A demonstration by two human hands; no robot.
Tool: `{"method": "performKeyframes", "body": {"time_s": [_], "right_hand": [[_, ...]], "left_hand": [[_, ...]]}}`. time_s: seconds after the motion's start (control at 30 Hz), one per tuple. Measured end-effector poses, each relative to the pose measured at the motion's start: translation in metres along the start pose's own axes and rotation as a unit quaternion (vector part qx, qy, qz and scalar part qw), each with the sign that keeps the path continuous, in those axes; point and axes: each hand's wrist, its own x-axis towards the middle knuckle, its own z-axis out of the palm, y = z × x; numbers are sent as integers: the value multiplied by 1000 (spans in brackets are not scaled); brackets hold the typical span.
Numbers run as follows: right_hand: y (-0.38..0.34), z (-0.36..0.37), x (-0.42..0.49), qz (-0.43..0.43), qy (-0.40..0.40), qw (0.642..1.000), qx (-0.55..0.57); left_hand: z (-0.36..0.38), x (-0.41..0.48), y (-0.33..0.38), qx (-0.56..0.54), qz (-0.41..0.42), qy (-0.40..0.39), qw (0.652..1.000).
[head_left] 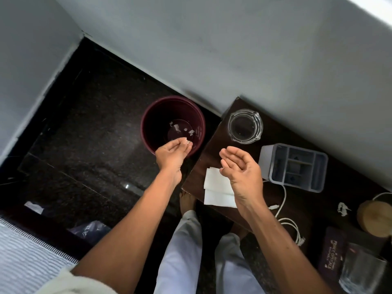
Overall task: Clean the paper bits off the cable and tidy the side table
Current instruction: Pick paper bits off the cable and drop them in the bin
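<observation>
Over bin (146, 124), left of counter (212, 153): pinching paper bits (187, 142) in left grip (171, 154) for dropping; right grip (241, 168) open, cupped.

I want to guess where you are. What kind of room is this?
Probably a bedroom or hotel room: a side table with a cable and ashtray, and a small bin beside it.

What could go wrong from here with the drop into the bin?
1. The left hand pinches paper bits over the near rim of the bin, not its middle; some could fall on the floor.
2. The white sheets lie at the edge of the table below the right hand; a brush might knock them off.
3. Other scraps by the wooden lid are easy to miss.
</observation>
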Motion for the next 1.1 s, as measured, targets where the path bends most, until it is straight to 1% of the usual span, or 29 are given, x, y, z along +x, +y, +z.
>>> {"method": "performKeyframes", "body": {"time_s": [0.1,0.17,0.3,0.5,0.6,0.67,0.73,0.8,0.9,0.97,1.1], "right_hand": [[2,3,2,6,-5,1000,-5],[4,5,4,11,-6,1000,-9],[6,9,5,17,-6,1000,-7],[3,13,4,10,-12,1000,4],[1,9,2,2,-14,1000,-4],[0,2,-2,-10,-15,1000,-23],[2,-7,-7,-23,-10,997,-66],[6,-22,-14,-36,9,993,-116],[15,-52,-26,-68,58,979,-184],[22,-81,-34,-78,101,972,-199],[30,-141,-44,-68,185,957,-212]], "left_hand": [[-1,17,6,-30,-8,11,999],[-2,25,12,-62,-21,2,998],[-4,34,22,-83,-44,-12,996],[-6,18,24,-128,-33,-92,987],[0,0,20,-121,-34,-113,986],[6,-15,14,-120,-33,-127,984],[12,-30,6,-113,-29,-138,984],[19,-48,-5,-96,-28,-152,983],[32,-79,-26,-73,-45,-163,983],[41,-100,-44,-60,-62,-170,982],[57,-136,-80,-28,-89,-184,978]]}}
